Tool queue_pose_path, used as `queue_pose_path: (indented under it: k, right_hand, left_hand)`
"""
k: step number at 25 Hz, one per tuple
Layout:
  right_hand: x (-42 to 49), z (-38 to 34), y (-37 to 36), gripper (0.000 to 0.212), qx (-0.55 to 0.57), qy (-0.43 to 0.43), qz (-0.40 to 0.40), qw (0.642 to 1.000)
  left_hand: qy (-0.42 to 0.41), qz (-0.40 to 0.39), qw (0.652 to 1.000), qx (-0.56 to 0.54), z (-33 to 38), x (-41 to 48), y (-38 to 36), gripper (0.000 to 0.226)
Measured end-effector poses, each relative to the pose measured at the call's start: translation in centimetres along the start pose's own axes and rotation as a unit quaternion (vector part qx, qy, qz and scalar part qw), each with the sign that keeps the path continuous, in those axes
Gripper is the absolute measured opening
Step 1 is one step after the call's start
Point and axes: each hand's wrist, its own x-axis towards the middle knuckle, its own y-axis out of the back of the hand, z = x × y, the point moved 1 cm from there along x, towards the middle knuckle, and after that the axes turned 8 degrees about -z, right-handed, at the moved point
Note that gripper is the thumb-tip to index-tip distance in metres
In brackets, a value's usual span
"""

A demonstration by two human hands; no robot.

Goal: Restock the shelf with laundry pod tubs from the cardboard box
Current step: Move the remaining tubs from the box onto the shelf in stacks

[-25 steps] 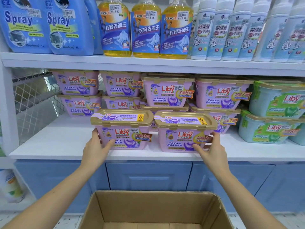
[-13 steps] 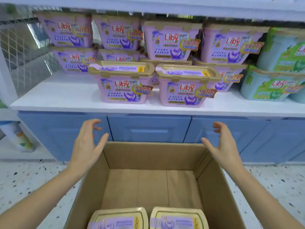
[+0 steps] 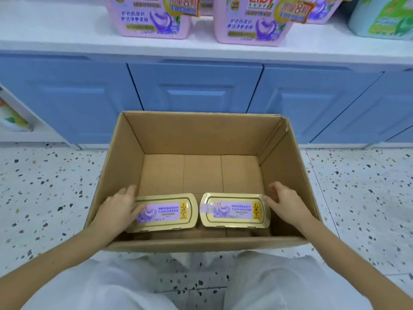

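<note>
At the bottom of the frame, two legs in white trousers (image 3: 279, 285) frame a strip of speckled terrazzo floor (image 3: 44, 175). Just above them stands an open brown cardboard box (image 3: 201, 133), filling the centre. Both bare forearms reach over its near wall. The left hand (image 3: 118, 209), at lower left of the box, lies on the left end of a gold-lidded tub with a purple label (image 3: 165, 212), thumb across the lid and fingers spread down its outer side. The right hand (image 3: 288, 203), at lower right, is open with fingers loosely spread, its thumb touching the right edge of a second gold-lidded tub (image 3: 234, 210); whether it grips yet cannot be told. The two tubs sit side by side against the box's near wall, nearly touching, and the rest of the box floor shows bare cardboard. Beyond the box run blue cabinet doors (image 3: 194, 86). Above them, along the top of the frame, a white shelf (image 3: 55, 36) carries two pink laundry pod tubs (image 3: 152, 16) near its front edge and a pale green tub (image 3: 384, 16) at upper right.
</note>
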Motion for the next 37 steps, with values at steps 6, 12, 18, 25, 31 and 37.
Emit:
queue_pose_path:
  k: [6, 12, 18, 25, 31, 37]
  right_hand:
    - [1.4, 0.5, -1.0, 0.058, 0.075, -0.140, -0.152, 0.975]
    - [2.3, 1.1, -2.0, 0.041, 0.150, -0.177, -0.231, 0.945]
    - [3.1, 1.5, -2.2, 0.014, 0.203, -0.180, -0.189, 0.944]
    - [3.2, 1.8, -2.2, 0.011, 0.232, -0.187, -0.193, 0.935]
    - [2.7, 1.6, -1.6, 0.015, 0.203, -0.154, -0.143, 0.956]
    - [0.5, 0.3, 0.7, 0.025, 0.022, -0.060, -0.003, 0.998]
  left_hand:
    - [0.110, -0.087, 0.987, -0.072, 0.7, 1.1, -0.9, 0.055]
    - [0.189, -0.116, 0.941, -0.254, 0.0, 2.0, -1.4, 0.018]
    - [0.195, -0.141, 0.836, -0.493, -0.2, 2.8, -2.4, 0.033]
    - [0.229, -0.184, 0.847, -0.442, -0.8, 3.1, -3.7, 0.032]
    - [0.204, -0.136, 0.894, -0.374, -1.3, 3.3, -3.6, 0.028]
    - [0.106, -0.004, 0.959, -0.262, 0.1, 1.9, -1.1, 0.021]
